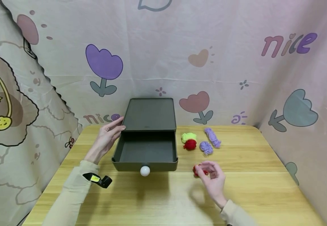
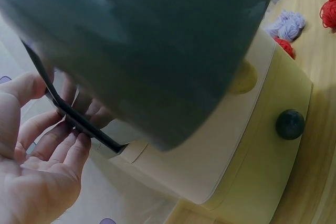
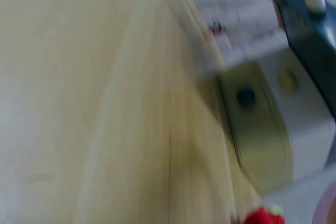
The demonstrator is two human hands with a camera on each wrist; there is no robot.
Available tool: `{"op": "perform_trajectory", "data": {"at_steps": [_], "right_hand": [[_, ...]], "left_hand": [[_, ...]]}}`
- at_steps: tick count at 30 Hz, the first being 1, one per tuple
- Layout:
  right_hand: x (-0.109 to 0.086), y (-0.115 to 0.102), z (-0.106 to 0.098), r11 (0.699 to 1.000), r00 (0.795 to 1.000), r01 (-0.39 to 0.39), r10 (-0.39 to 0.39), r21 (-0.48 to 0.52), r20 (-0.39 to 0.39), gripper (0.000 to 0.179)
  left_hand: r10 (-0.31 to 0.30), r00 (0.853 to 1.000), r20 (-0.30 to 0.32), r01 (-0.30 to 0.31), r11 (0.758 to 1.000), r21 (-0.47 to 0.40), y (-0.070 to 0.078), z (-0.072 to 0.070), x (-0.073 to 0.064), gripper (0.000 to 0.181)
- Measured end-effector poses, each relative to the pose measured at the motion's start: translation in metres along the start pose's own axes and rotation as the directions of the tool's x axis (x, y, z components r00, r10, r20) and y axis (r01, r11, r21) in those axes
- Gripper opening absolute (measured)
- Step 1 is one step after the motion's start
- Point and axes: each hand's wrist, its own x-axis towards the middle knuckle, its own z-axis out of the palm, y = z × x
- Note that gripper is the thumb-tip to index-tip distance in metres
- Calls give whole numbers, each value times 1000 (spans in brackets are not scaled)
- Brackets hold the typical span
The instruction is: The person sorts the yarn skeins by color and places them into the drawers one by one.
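A dark grey drawer [image 1: 152,166] with a white knob [image 1: 144,171] is pulled out at the top of a drawer box [image 1: 149,114]. My left hand [image 1: 106,136] touches the box's upper left side, fingers extended. In the left wrist view, the left hand's fingers [image 2: 58,148] rest along the dark panel's edge. On the right, my right hand [image 1: 212,180] hovers with bent, parted fingers over a small red yarn bundle [image 1: 200,170], partly hiding it. That red yarn [image 2: 329,13] appears at the left wrist view's edge. The right wrist view is blurred.
Beside the box lie lime-green yarn [image 1: 188,137], another red bundle [image 1: 190,144] and two purple bundles, one rounded [image 1: 206,147], one long [image 1: 212,137]. Lower drawers include a pale one [image 2: 194,161] and a yellow-green one [image 2: 262,145] with a dark knob [image 2: 290,124]. A printed curtain hangs behind.
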Motion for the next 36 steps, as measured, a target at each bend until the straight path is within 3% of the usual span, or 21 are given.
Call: {"op": "perform_trajectory", "data": {"at_steps": [8,12,17,21,27,36], "right_hand": [[23,22,-35,995,993,-97,95,-12,-72,32],[30,32,-47,976,975,-205,197,-67,-106,35],[36,40,-58,903,919,-389,369,-179,-137,43],[40,46,-64,836,874,-485,471,-257,-119,52],[46,58,-71,752,822,-551,563,-363,-82,65],[54,75,-76,694,778,-586,627,-419,-51,77]], "left_hand": [[1,1000,5,-2,1000,16,-1,-1,0,64],[8,1000,2,-8,1000,7,-1,-1,0,64],[12,1000,-4,-12,1000,-5,-1,0,0,64],[12,1000,-3,-12,1000,-7,-1,1,0,65],[6,1000,-8,-6,1000,6,-2,0,0,65],[-1,1000,-3,1,1000,25,-4,-1,0,65]]}}
